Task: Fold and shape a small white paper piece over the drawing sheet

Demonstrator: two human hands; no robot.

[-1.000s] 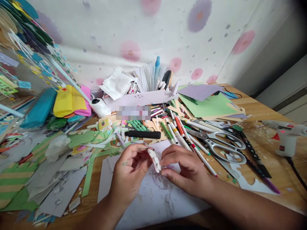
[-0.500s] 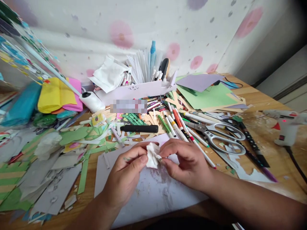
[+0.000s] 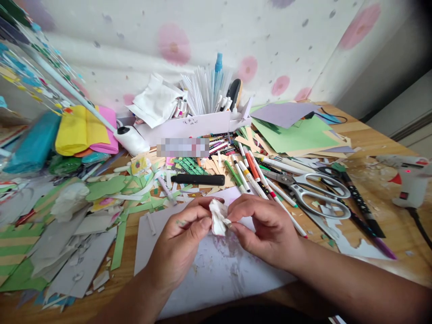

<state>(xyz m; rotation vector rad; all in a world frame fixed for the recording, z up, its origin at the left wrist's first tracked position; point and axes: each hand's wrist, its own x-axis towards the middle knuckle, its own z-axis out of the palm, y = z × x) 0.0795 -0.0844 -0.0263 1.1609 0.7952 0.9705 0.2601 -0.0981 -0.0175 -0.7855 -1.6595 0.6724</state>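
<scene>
Between my two hands is a small crumpled piece of white tissue [image 3: 218, 219], held above a stained white sheet of paper [image 3: 202, 288]. My left hand [image 3: 184, 238] pinches its left side between thumb and fingers. At its right edge, the thumb and forefinger of my right hand [image 3: 261, 225] are closed on the tissue. Just beyond my hands lie a black utility-knife-like stick [image 3: 199, 179] and several felt-tip pens [image 3: 248, 173]. Grey-handled scissors [image 3: 310, 189] rest to the right of my right hand.
A hot glue gun [image 3: 407, 180] with a lit red light stands at far right, its cord trailing. Paper scraps [image 3: 81, 252] cover the left side. Behind are a white box [image 3: 192, 128], a white thread cone [image 3: 133, 140], yellow crepe paper [image 3: 76, 130] and green sheets [image 3: 293, 135].
The view has shifted slightly, so things sit a little further right. Both hands keep their pinch on the tissue, which is turned very slightly.
</scene>
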